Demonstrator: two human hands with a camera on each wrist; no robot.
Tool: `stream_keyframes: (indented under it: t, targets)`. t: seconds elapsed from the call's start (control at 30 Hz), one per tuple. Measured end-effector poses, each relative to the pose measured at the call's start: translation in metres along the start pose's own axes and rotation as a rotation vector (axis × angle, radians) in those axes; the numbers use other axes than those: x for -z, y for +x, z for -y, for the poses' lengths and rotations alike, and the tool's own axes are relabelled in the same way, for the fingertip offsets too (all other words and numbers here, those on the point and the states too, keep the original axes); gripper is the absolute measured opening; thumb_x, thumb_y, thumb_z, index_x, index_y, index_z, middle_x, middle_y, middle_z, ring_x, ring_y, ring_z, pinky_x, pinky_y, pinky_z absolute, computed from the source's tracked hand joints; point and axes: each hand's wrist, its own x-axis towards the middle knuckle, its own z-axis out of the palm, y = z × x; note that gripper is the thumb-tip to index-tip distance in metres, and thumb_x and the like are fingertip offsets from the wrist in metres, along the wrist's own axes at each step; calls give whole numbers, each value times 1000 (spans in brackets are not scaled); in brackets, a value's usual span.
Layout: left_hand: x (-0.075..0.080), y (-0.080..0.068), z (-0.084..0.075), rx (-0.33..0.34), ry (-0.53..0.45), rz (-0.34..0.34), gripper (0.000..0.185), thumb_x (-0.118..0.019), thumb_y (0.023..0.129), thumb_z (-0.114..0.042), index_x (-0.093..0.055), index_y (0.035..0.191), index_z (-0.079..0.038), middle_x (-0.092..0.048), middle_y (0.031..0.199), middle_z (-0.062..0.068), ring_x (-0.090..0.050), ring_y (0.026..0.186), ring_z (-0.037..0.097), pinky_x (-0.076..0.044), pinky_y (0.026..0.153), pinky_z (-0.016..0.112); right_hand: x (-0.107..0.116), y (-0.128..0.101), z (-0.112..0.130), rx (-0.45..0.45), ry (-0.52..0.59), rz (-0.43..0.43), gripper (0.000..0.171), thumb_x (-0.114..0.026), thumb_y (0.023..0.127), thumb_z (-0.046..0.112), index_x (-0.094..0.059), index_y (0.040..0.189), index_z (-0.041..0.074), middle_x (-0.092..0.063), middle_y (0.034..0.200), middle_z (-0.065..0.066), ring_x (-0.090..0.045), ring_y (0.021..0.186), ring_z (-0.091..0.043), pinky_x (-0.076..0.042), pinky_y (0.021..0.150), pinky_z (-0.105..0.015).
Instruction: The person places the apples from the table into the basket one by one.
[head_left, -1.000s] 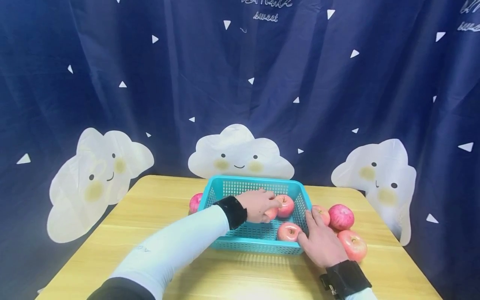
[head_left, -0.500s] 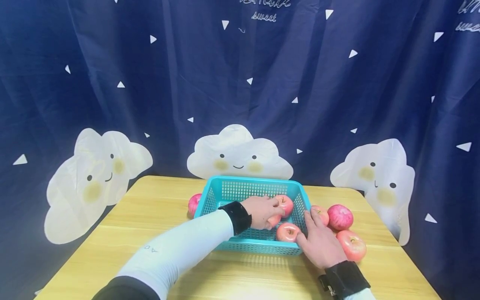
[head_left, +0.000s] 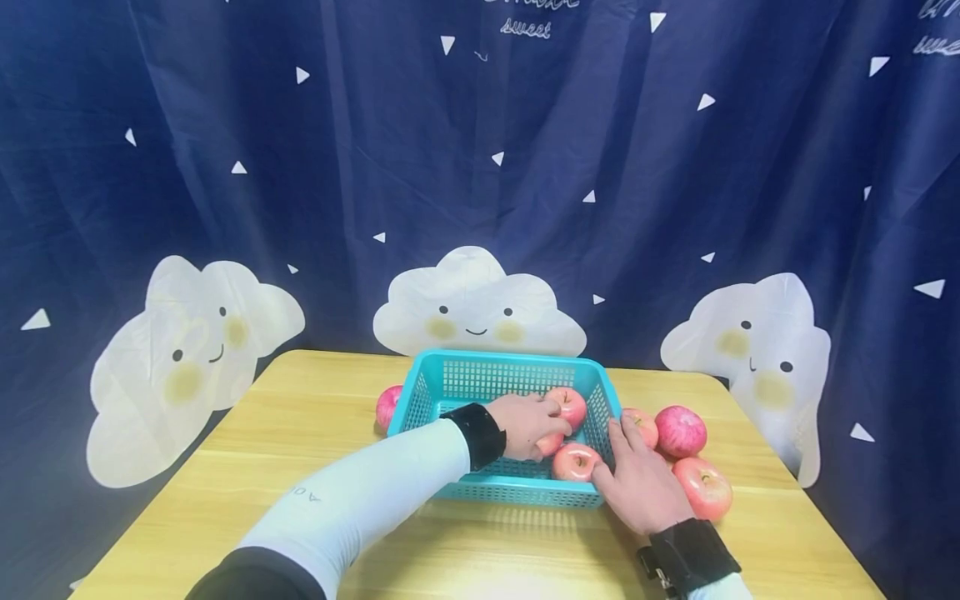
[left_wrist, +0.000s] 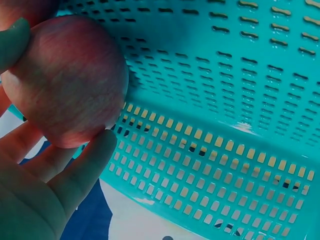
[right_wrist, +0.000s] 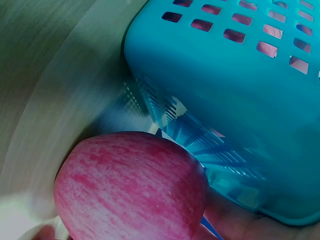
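Inside the turquoise basket (head_left: 517, 493), my left hand (head_left: 517, 425) grips a red apple (left_wrist: 70, 80), its fingers spread around the underside and the thumb at the side. A second apple (head_left: 567, 406) lies just beyond the held one, and a third apple (head_left: 576, 462) sits in the near right corner. My right hand (head_left: 647, 490) holds that corner of the basket, thumb over the rim beside the third apple and fingers along the outer right wall. In the right wrist view, an apple (right_wrist: 130, 185) outside the basket fills the foreground and partly hides the right fingers.
Three apples stand on the wooden table (head_left: 300, 433) right of the basket: a pale one (head_left: 640, 427) against its wall, a darker red one (head_left: 681, 431) and a nearer one (head_left: 702, 487). One more apple (head_left: 387, 406) shows at the left. A blue curtain (head_left: 480, 167) hangs behind.
My left hand has come slightly nearer and rightward inside the basket with the apple, then nearly stopped. My right hand keeps its place at the corner.
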Motion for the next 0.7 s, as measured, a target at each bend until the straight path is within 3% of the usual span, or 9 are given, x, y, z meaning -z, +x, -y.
stream_keyframes:
  t: [0.27,0.7]
  targets:
    - [-2,4,2,-33,5,28,54,-77,91,-34,-58,141,-33,-57,133,-7,-53,124,20,-44,107,34,0,0,0,4,2,-5,69,-54,96,32,-39,151,-7,-30,158,-29,-50,129,-50,-48,95,-61]
    - [-4,9,6,-82,-46,-6,42,-74,91,-25,-63,131,-29,-59,119,-6,-56,109,14,-45,99,26,0,0,-1,2,-4,1,69,-53,97,33,-38,151,-7,-30,158,-29,-50,130,-49,-48,96,-61]
